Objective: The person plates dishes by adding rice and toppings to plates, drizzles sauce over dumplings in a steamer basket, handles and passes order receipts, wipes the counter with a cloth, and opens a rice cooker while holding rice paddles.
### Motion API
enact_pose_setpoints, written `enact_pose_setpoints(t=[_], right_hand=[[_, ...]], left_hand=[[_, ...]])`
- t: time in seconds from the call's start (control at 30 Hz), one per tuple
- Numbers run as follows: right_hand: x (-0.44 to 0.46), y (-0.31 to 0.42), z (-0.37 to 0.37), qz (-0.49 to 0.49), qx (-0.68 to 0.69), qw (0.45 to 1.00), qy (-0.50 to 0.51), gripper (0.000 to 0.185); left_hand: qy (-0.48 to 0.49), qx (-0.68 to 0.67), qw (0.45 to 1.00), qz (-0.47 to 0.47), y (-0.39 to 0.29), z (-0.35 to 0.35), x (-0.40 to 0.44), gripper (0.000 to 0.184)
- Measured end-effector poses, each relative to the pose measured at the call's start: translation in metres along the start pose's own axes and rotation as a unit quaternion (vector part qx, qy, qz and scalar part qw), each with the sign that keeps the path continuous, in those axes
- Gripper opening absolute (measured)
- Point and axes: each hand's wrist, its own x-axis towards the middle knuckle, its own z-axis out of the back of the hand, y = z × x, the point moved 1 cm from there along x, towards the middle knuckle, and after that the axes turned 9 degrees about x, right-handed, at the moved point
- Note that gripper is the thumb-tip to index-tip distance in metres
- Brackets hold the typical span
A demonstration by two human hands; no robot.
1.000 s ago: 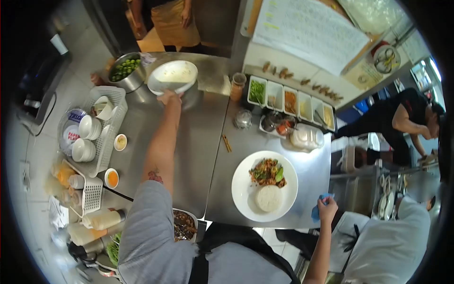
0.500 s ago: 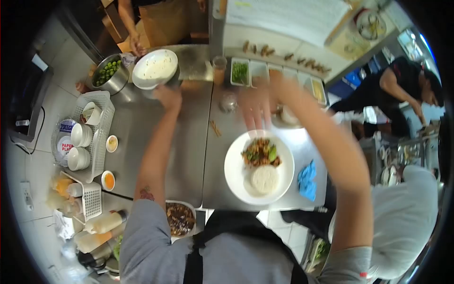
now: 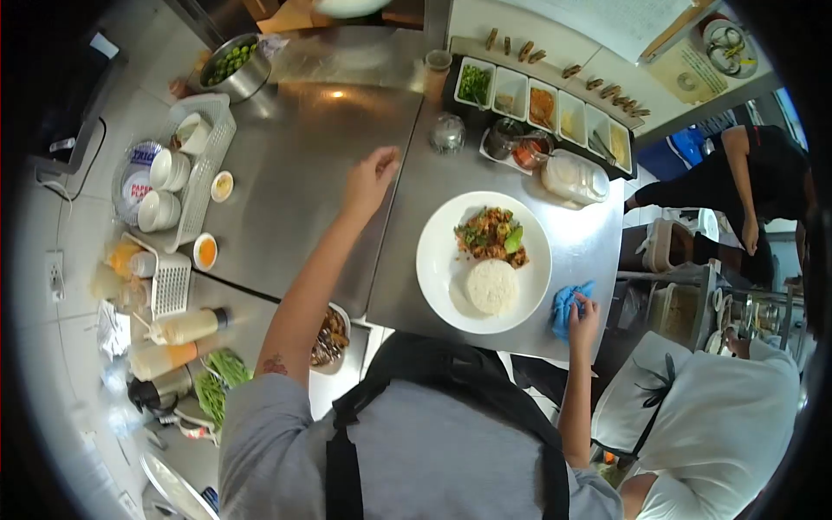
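My left hand (image 3: 371,180) hovers over the steel counter left of the plate, its fingers loosely curled with nothing visible in them. At the counter's right edge, my right hand (image 3: 584,316) has its fingers on a crumpled blue cloth (image 3: 565,308), pinching its edge. Between the hands stands a wide white plate (image 3: 438,276). A round mound of white rice (image 3: 490,288) sits on its near side, and a browned stir-fry (image 3: 487,232) with green leaves lies behind the rice.
Behind the plate are a row of topping containers (image 3: 542,107), small sauce jars (image 3: 530,152) and a lidded tub (image 3: 574,178). A white basket (image 3: 206,173) with bowls, sauce cups and squeeze bottles (image 3: 187,326) line the left. Co-workers (image 3: 737,416) stand at the right.
My left hand has let go of the white bowl and come back toward me; the bowl is now at the far top edge. My right hand has dropped from the toppings to the blue cloth.
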Motion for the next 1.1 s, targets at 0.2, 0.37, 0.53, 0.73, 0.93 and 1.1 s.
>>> enact_pose_setpoints(t=[0.2, 0.37, 0.53, 0.73, 0.93, 1.1], right_hand=[[0.043, 0.125, 0.017, 0.136, 0.190, 0.971, 0.046, 0.035], [0.034, 0.182, -0.009, -0.017, 0.503, 0.838, 0.209, 0.034], [0.108, 0.071, -0.025, -0.055, 0.359, 0.923, 0.126, 0.026], [0.043, 0.069, -0.037, -0.217, 0.321, 0.795, 0.466, 0.037], [0.029, 0.103, -0.072, -0.183, 0.433, 0.783, 0.408, 0.047], [0.036, 0.157, -0.134, -0.136, 0.435, 0.759, 0.464, 0.046]], left_hand=[[0.107, -0.410, 0.904, 0.049, -0.138, -0.069, -0.098, 0.035], [0.015, -0.201, 0.975, -0.097, -0.203, -0.095, -0.162, 0.038], [-0.160, -0.055, 0.980, 0.103, -0.141, -0.049, -0.228, 0.032], [-0.379, -0.212, 0.841, 0.324, -0.060, -0.064, -0.343, 0.027], [-0.501, -0.313, 0.678, 0.437, -0.024, -0.082, -0.413, 0.027], [-0.564, -0.256, 0.662, 0.422, -0.018, -0.061, -0.455, 0.029]])
